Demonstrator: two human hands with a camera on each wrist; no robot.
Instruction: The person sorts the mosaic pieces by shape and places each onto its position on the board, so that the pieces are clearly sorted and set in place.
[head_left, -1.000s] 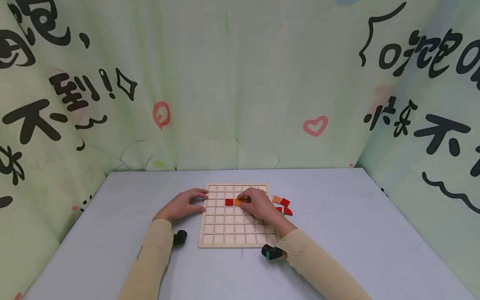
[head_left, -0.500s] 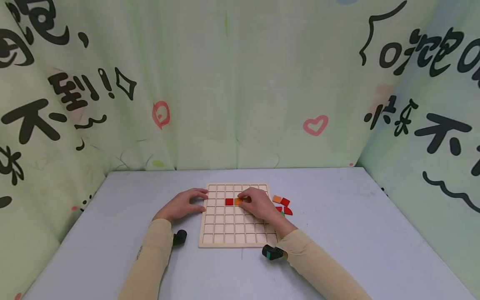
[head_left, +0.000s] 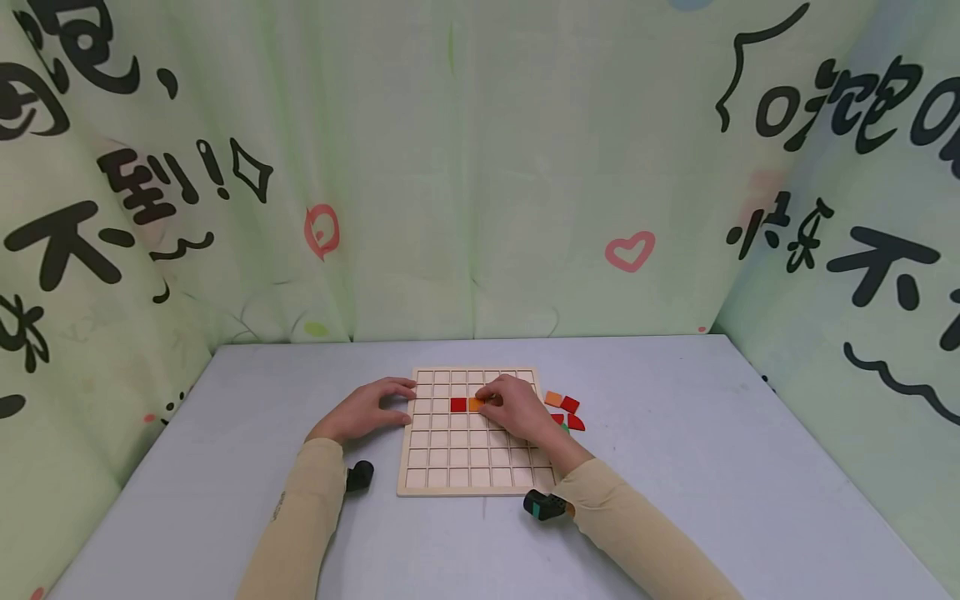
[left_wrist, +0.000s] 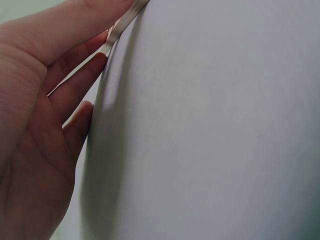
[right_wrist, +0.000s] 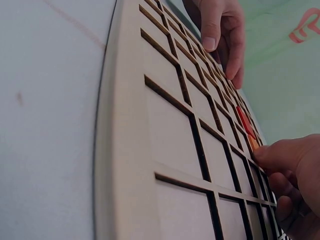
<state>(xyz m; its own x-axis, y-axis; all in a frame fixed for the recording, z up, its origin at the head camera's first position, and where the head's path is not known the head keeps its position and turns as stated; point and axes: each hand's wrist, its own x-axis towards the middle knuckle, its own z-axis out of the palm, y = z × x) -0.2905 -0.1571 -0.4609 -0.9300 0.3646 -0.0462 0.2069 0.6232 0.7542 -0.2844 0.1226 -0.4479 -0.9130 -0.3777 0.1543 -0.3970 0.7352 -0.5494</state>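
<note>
A wooden grid board (head_left: 480, 492) lies on the table in the head view. In its upper middle, a red square tile (head_left: 458, 405) sits in a cell. Directly right of it is an orange square tile (head_left: 474, 404), which my right hand (head_left: 516, 407) pinches at its right side between thumb and index finger. The right wrist view shows these fingertips at the orange tile (right_wrist: 253, 142), down at the grid. My left hand (head_left: 366, 410) rests against the board's left edge, thumb and fingers spread and touching the rim.
Right of the board lie several loose pieces: an orange tile (head_left: 553, 398), a red square (head_left: 570, 404), a red rounded piece (head_left: 575, 422), and others partly hidden behind my right hand. A printed curtain (head_left: 472, 208) stands behind the white table (head_left: 712, 467).
</note>
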